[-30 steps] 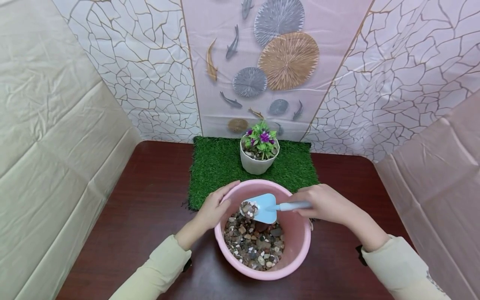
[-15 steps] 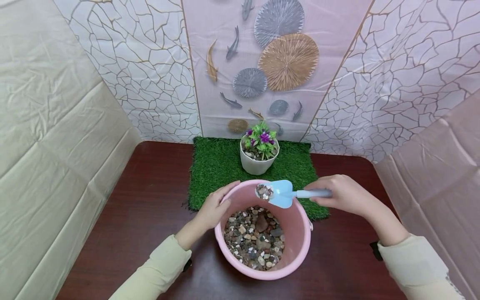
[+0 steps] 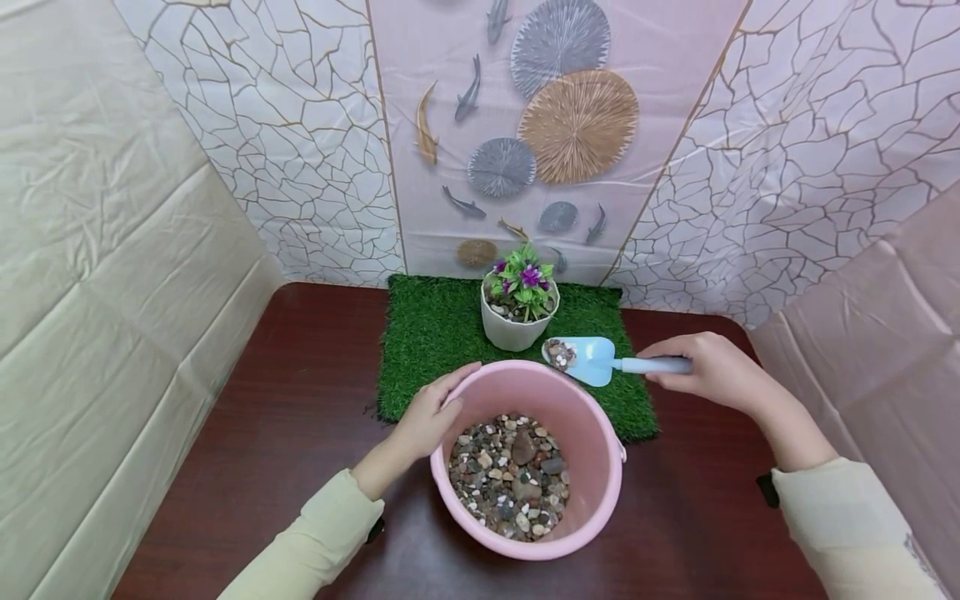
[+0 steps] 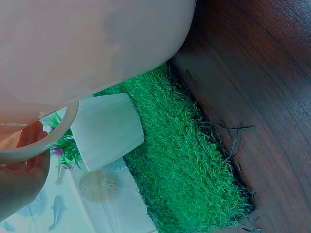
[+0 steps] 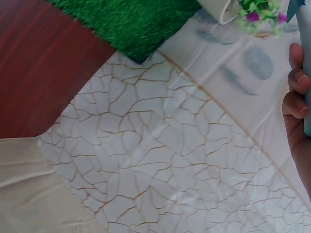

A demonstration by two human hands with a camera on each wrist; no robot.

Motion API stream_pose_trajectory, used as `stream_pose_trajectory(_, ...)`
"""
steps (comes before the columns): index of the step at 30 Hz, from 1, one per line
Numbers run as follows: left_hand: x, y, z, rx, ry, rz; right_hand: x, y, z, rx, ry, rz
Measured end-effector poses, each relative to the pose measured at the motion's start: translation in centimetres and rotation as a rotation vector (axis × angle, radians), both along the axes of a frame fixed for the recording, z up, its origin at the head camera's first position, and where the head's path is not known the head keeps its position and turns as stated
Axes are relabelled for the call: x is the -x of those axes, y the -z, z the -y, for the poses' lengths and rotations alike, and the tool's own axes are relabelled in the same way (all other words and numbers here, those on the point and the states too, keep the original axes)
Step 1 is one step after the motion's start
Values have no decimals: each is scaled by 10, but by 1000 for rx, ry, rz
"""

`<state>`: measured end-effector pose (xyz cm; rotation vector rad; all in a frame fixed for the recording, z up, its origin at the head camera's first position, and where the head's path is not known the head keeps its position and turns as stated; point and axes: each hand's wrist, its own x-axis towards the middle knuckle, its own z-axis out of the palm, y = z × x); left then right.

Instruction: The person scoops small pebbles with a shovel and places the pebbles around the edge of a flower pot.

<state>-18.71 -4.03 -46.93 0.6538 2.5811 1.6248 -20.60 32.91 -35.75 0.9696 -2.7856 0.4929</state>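
Note:
My left hand [image 3: 429,417] grips the rim of a pink bucket [image 3: 600,492] on its left side. Coloured pebbles [image 3: 510,483] lie in the bottom of that bucket. In the left wrist view, a curved pale band [image 4: 63,128] passes across the left hand's fingers [image 4: 34,136]. My right hand [image 3: 697,367] holds a light blue garden trowel [image 3: 596,367] by its grey-white handle. Small stones [image 3: 558,354] sit on the blade's tip, which is beyond the bucket's far rim, just right of a white flowerpot [image 3: 510,332]. At the right wrist view's edge, curled fingers [image 5: 297,82] wrap the handle.
The flowerpot has green leaves and purple flowers [image 3: 528,277], with stones around the stems. It stands on a green artificial grass mat [image 3: 427,333] on a dark red-brown table [image 3: 315,375]. Patterned sheets [image 3: 315,150] hang behind, and beige sheets [image 3: 97,292] flank both sides.
The right hand has carried the loaded trowel from over the bucket to the right and away, past the far rim toward the flowerpot. The left hand stays on the rim.

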Motion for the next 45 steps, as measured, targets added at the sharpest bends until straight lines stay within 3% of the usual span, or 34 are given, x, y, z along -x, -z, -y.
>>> stream_pose_trajectory(14, 1, 1, 0, 1, 6, 6, 34, 7, -20, -43, 194, 135)
stream_pose_trajectory(21, 1, 3, -1, 2, 13, 16, 53, 18, -21, -71, 183, 118)
stream_pose_trajectory(33, 0, 2, 0, -7, 7, 18, 79, 35, -17, -66, 236, 173)
stream_pose_trajectory(45, 0, 1, 0, -23, 21, 0, 92, 41, -11, -92, 252, 188)
